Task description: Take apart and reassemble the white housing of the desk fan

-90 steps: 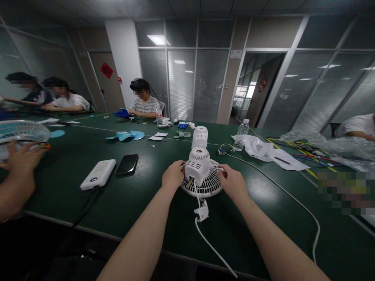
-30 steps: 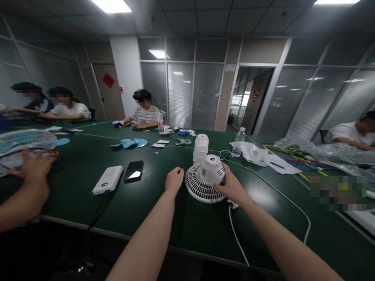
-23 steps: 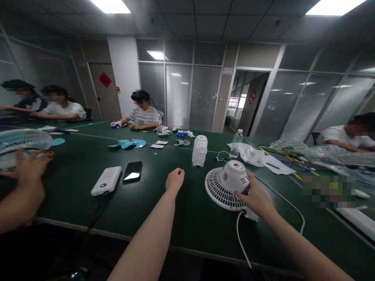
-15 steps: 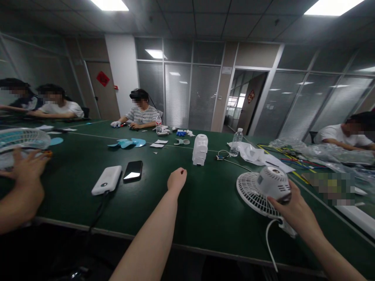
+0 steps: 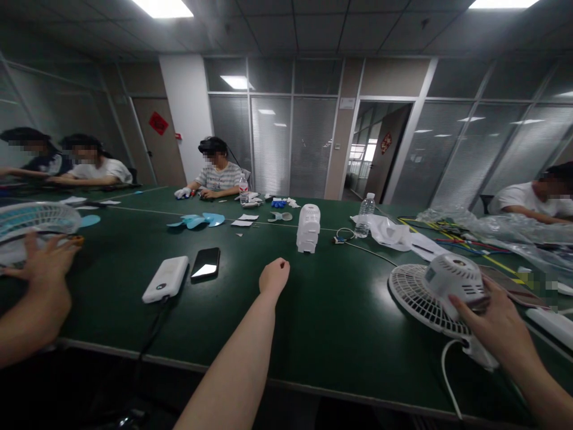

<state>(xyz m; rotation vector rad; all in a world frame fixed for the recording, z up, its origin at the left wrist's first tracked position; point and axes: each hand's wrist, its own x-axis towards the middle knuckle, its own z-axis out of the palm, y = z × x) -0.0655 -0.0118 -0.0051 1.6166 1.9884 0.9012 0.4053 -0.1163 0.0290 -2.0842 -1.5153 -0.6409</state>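
My left hand (image 5: pixel 274 279) is a loose fist resting on the green table, with nothing showing between its fingers. My right hand (image 5: pixel 504 325) grips the rounded motor housing of a white fan (image 5: pixel 452 280), thumb on the near side and fingers round the right. The fan's round grille lies face down on the table, and a white cord (image 5: pixel 447 373) hangs from it over the front edge. Beyond my left fist stands a white slotted plastic part (image 5: pixel 308 228). A white power bank (image 5: pixel 165 279) and a black phone (image 5: pixel 205 264) lie to the left.
At the left, a co-worker's hand (image 5: pixel 47 263) rests on another fan (image 5: pixel 38 220). Blue fan blades (image 5: pixel 197 221), a water bottle (image 5: pixel 366 215), crumpled white paper (image 5: pixel 389 232) and a thin cable (image 5: pixel 367 246) lie farther back. Plastic bags (image 5: pixel 492 227) cover the right side. Other people sit around the table.
My right hand has moved the fan to the right along the table, its cord trailing with it. My left fist has stayed in nearly the same place.
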